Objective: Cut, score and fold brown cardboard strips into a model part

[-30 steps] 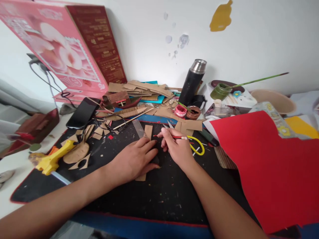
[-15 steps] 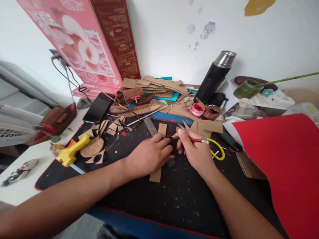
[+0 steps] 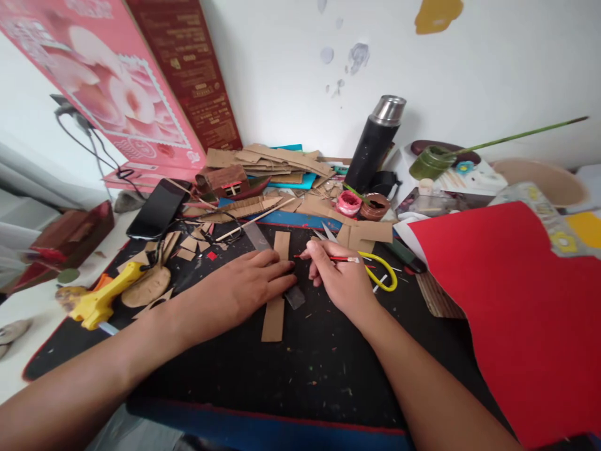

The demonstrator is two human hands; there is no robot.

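Note:
My left hand (image 3: 256,275) lies palm down across a clear ruler (image 3: 258,238) and a cardboard strip (image 3: 273,322), with its fingers stretched out. The ruler slants over the strip, and the hand covers most of their crossing. In my right hand (image 3: 340,275) a thin red pen (image 3: 335,258) is pinched, its tip pointing left toward my left fingertips. Behind and beside that hand lie scissors with yellow handles (image 3: 390,283), their blades partly showing past the knuckles.
A yellow glue gun (image 3: 110,297) and cardboard scraps are to the left, near a phone (image 3: 158,210). Stacked cardboard (image 3: 277,160), a black thermos (image 3: 373,147) and an open pink paint jar (image 3: 349,203) stand behind. A red sheet (image 3: 507,300) covers the right side.
The camera view has turned to the right, so things appear further left. My left fingers have flattened and stretched out over the ruler. The pen stays in my right hand.

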